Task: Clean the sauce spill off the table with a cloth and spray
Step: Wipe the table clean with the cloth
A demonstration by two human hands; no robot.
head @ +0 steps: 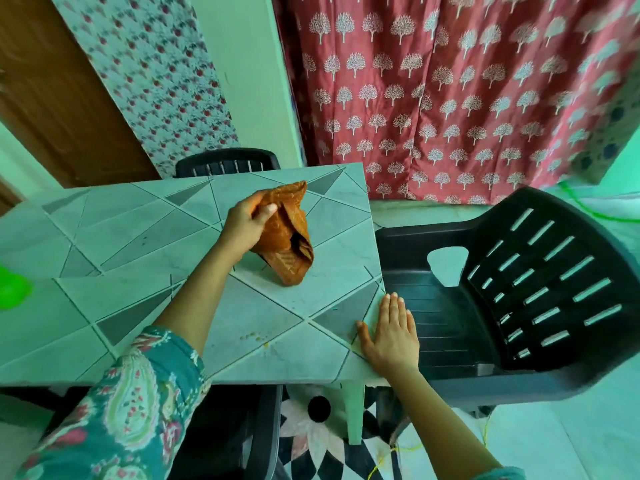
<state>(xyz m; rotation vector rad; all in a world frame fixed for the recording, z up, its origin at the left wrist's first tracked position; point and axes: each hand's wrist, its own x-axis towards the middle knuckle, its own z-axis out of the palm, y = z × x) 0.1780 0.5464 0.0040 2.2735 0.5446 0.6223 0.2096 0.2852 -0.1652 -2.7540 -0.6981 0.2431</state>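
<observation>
Left hand has its fingers bunched round the cloth, which hangs low over the counter, at 12 o'clock from the spill and well apart from it. Right hand lies flat, fingers straight, on the counter's 3 o'clock edge, beside a chair.

Looks like a home dining corner: plastic bench with tile print, dark plastic chairs, red tree-print curtain, floral curtain beside a wooden door, patterned floor mat.
</observation>
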